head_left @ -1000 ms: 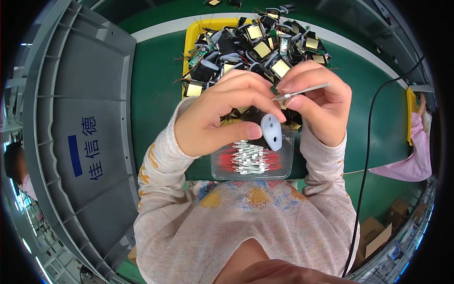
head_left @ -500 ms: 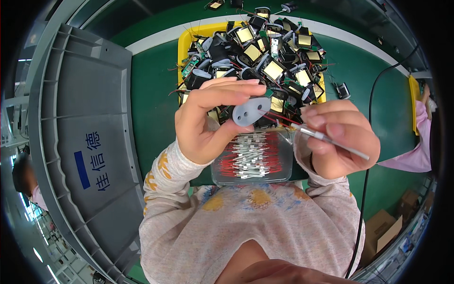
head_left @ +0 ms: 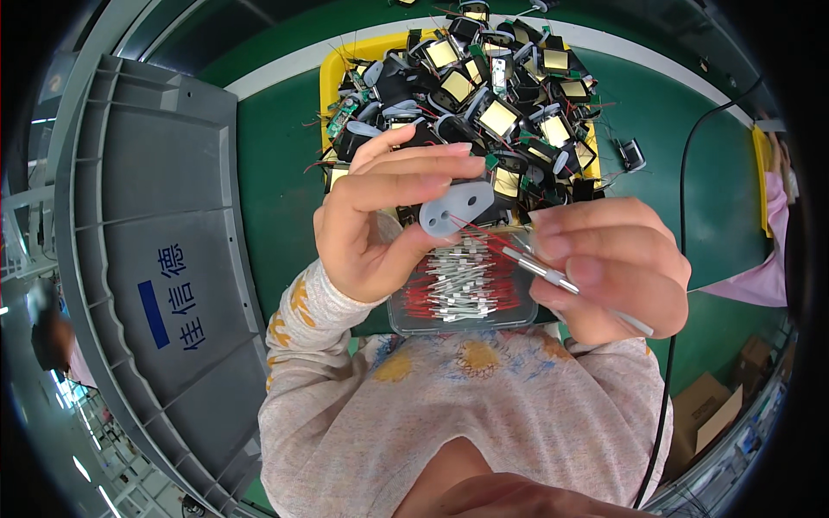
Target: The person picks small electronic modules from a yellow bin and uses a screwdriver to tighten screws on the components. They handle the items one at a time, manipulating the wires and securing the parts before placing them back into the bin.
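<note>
Between the hands, the left hand pinches a grey plate; the right hand grips a red-wired tube.

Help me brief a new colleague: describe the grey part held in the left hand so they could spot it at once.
Start at the yellow tray heaped with black and yellow parts at the top of the green table. Just below it, the left hand pinches a small flat grey plate. Unlike the heaped parts, it is plain grey with two round holes.
</note>
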`<state>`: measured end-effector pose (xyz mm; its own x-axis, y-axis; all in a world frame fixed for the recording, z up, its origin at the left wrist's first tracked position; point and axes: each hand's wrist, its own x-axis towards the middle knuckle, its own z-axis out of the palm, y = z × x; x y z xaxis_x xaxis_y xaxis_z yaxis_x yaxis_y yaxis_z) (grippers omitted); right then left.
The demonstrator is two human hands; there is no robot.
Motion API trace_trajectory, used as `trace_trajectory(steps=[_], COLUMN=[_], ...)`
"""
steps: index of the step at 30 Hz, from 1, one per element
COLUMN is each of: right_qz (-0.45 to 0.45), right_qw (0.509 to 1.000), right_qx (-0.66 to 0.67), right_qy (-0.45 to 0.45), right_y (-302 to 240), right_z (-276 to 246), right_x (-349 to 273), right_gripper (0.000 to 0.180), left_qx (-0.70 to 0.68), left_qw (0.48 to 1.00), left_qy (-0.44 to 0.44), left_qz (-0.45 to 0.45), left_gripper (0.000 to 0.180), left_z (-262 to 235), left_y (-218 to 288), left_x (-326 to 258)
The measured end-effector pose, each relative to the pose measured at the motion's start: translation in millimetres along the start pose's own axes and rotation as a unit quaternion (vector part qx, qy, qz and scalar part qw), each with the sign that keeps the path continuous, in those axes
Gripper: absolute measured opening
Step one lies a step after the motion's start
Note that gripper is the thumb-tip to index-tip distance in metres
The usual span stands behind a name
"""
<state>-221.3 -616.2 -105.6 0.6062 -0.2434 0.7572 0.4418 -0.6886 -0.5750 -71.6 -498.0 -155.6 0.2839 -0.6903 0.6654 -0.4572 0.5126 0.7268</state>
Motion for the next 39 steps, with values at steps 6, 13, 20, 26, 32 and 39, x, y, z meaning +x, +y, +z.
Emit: trace_trajectory(steps=[6,13,20,26,32,39], right_qz=[-0.001,-0.042,-0.047,-0.068,-0.077,-0.070], right_qw=[1.000,0.999,0.999,0.997,0.997,0.997], right_qx=[-0.010,-0.012,-0.020,-0.039,-0.026,-0.031], right_qy=[-0.003,-0.005,0.003,-0.017,-0.006,-0.029], right_y=[-0.3,7.5,11.0,13.2,19.3,16.3], right_z=[-0.4,-2.7,-0.7,-1.7,1.1,-2.8], right_x=[1.0,1.6,-0.1,-0.9,-1.7,-0.3], right_gripper=[0.034,0.035,0.036,0.035,0.037,0.036], left_qx=[0.015,0.036,0.036,0.106,0.143,0.139], left_qw=[1.000,0.999,0.999,0.994,0.989,0.990], left_qy=[0.011,0.016,0.014,0.003,0.020,0.017], left_qz=[0.004,0.003,-0.005,0.000,0.018,0.025], left_gripper=[0.035,0.036,0.035,0.033,0.030,0.029], left_z=[0.2,-0.7,-0.4,-2.4,-2.7,-3.0], left_y=[-1.1,-6.0,-4.0,1.7,-2.1,-0.3], left_x=[-1.7,-2.9,-1.8,1.0,0.7,3.3])
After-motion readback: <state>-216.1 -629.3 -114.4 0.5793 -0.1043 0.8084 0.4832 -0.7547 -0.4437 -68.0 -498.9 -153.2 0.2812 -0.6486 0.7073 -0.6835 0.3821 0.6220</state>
